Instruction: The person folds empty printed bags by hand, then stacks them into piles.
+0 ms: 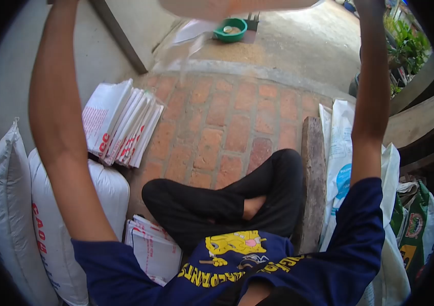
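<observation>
Both my arms reach up and forward, far apart. My left hand (64, 2) is cut off by the top edge, and its fingers are out of view. At the top right edge, only a dark bit of my right hand (370, 6) shows, so its fingers are hidden too. Between the arms hangs a pale, motion-blurred sheet-like thing (242, 7) with faint orange marks. Whether either hand holds it cannot be seen. Below its left end is a blurred, translucent strip (194, 48).
A stack of folded white printed sacks (120, 122) lies left on the brick floor (207, 148), with more folded sacks (153, 247) beside my knee. Full white sacks (81, 204) stand far left. A wooden beam (313, 178) runs along my right. Ahead sits a green basin (231, 30).
</observation>
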Available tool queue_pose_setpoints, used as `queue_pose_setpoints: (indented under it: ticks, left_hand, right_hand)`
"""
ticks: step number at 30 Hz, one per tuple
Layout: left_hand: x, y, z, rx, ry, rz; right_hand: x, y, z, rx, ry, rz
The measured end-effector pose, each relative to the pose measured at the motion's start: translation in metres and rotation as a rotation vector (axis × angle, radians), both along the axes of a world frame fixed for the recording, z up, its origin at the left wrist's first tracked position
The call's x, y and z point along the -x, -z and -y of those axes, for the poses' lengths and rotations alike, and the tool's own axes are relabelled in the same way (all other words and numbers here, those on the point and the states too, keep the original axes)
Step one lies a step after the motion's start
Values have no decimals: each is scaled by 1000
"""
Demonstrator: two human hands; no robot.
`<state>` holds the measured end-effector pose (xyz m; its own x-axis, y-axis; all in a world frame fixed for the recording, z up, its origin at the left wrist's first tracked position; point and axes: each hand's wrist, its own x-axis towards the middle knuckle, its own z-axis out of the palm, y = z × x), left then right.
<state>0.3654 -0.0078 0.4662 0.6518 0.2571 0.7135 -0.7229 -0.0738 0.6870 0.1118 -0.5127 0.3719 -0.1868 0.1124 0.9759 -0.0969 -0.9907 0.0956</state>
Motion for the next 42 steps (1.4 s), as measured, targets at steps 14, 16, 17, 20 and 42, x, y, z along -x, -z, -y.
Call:
queue_pose_setpoints:
  ticks: [14, 16, 17, 20, 42]
  left_hand:
    - [35, 278, -83, 389, 684, -236]
    - [66, 336, -101, 456, 656, -366]
    - [89, 359, -107, 464, 638, -425]
    - [143, 427, -131, 508, 637, -521]
    - [254, 445, -128, 222, 127, -677]
  right_hand:
    - [116, 224, -51, -702, -603, -750]
    - [147, 255, -53, -698, -615, -828]
    - [164, 268, -56, -728, -619, -876]
    - [220, 272, -80, -892, -682, -1100]
    - [267, 263, -183, -1130, -826, -1368]
